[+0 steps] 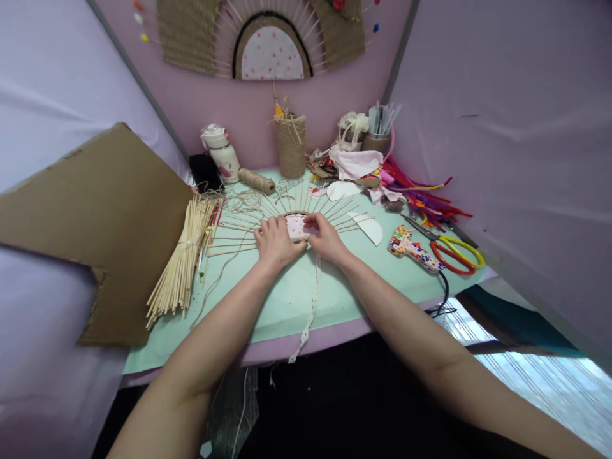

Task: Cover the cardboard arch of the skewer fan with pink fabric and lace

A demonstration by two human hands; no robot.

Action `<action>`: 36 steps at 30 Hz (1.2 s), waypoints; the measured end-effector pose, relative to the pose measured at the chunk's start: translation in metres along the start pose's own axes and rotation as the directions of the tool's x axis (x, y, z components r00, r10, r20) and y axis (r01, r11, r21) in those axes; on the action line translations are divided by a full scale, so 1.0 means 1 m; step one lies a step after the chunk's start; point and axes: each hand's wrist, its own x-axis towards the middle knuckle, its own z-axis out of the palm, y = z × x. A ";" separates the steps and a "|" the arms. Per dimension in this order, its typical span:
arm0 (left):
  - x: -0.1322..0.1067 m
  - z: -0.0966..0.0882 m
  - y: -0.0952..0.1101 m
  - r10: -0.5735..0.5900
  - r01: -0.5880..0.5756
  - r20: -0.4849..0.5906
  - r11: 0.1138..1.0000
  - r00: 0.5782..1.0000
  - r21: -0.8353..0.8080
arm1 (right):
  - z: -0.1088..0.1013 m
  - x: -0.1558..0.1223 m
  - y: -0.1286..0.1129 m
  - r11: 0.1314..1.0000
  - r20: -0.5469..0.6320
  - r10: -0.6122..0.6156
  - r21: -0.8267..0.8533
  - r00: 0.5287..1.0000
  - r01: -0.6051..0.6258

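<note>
Your left hand [275, 242] and right hand [327, 237] both sit on the small half-round white pad of pink-dotted fabric [296, 226], left hand on its left end, right hand on its right end, so neither is nearer. The pad's long axis runs left to right between your fingertips, flat side toward you. Left hand is palm down, fingers together, pressing the pad and not closed round it. Right fingers curl over the pad's right edge; can't tell if they pinch anything. Thin wooden sticks [329, 207] fan out from behind the pad. A white lace strip [313, 299] runs from under the pad toward you. The floral glue gun [414, 248] lies well right of the pad, and the tied bundle of bamboo sticks [182, 261] well left.
</note>
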 end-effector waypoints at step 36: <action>0.032 -0.009 0.020 0.342 -0.304 0.206 0.932 0.917 -0.196 | -0.047 -0.037 -0.020 0.818 -0.106 0.113 -0.554 0.988 -0.153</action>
